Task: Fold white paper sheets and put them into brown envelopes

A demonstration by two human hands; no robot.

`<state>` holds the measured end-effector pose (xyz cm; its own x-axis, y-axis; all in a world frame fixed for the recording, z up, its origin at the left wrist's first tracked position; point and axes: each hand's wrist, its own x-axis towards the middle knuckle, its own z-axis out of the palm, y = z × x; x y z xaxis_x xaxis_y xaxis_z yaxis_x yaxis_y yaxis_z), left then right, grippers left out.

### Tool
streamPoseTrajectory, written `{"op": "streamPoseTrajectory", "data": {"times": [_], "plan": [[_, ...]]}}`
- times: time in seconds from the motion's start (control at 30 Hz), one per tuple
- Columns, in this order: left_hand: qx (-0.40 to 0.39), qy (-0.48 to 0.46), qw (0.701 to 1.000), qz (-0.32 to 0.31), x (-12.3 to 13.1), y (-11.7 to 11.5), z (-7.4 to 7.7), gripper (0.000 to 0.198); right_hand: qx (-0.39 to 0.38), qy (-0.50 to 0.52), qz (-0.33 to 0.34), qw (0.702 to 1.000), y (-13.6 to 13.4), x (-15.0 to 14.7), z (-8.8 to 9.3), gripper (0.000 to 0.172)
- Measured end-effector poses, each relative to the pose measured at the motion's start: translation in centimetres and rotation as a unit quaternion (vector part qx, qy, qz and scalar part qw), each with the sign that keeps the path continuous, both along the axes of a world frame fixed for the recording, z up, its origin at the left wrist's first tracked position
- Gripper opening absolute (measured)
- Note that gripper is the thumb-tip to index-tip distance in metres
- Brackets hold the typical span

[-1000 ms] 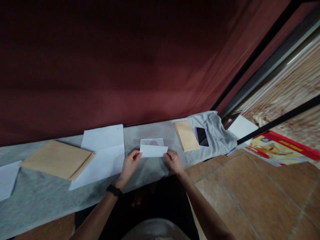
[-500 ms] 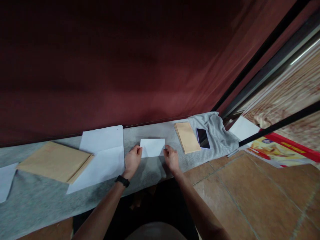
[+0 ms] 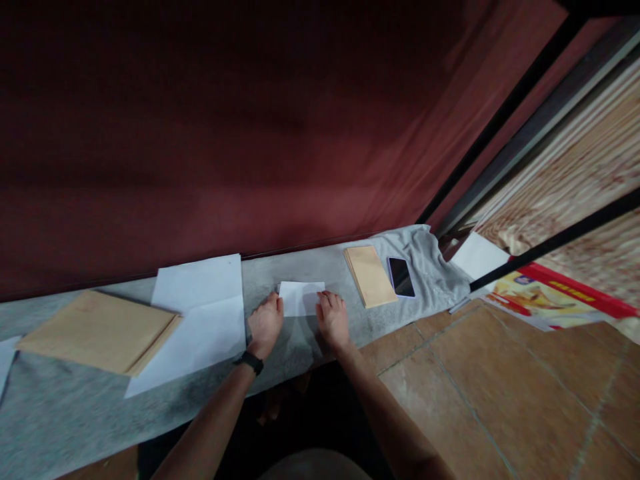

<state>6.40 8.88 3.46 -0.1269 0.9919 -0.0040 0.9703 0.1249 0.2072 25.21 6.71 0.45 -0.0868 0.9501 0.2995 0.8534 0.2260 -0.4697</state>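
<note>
A small folded white paper (image 3: 300,297) lies flat on the grey cloth-covered ledge (image 3: 75,407). My left hand (image 3: 265,323), with a black band at the wrist, rests on the cloth with its fingertips against the paper's left edge. My right hand (image 3: 332,317) lies flat with the fingers stretched over the paper's lower right corner, pressing it down. Neither hand grips anything.
White sheets (image 3: 197,319) lie left of my hands, beside a large brown envelope stack (image 3: 97,331). To the right are a smaller stack of brown envelopes (image 3: 369,275) and a dark phone (image 3: 401,276). A dark red curtain hangs behind; brown tiled floor lies right.
The paper's raised lower flap was folded over and laid flat. Both hands went from holding its side edges to pressing on it.
</note>
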Motion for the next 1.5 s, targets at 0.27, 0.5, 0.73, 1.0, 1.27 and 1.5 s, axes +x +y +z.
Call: {"op": "streamPoseTrajectory", "data": {"times": [0.27,0.5,0.73,1.0,1.27,1.5], "plan": [[0.007,0.023,1.0,-0.011,0.2,-0.2,-0.7,0.039,0.004,-0.11,0.072,0.991,-1.9,-2.0,-1.4,0.055],[0.112,0.025,0.993,-0.028,0.5,-0.6,-1.1,0.04,-0.007,-0.135,0.068,0.989,-1.9,-2.0,-1.4,0.058],[0.136,-0.06,0.951,-0.27,3.4,-3.1,-4.0,0.054,-0.05,-0.161,0.095,0.981,-2.1,-2.0,-0.5,0.063],[0.121,-0.033,0.963,-0.24,1.9,-3.5,-5.3,0.064,-0.05,-0.115,0.009,0.992,-1.8,-1.4,-0.9,0.054],[0.116,-0.019,0.973,-0.201,2.1,-3.7,-5.3,0.063,-0.024,-0.083,-0.053,0.995,-2.2,0.4,-0.7,0.054],[0.111,0.005,0.966,-0.232,1.6,-3.7,-4.6,0.054,0.014,-0.086,0.059,0.994,-5.1,-0.6,-1.3,0.051]]}}
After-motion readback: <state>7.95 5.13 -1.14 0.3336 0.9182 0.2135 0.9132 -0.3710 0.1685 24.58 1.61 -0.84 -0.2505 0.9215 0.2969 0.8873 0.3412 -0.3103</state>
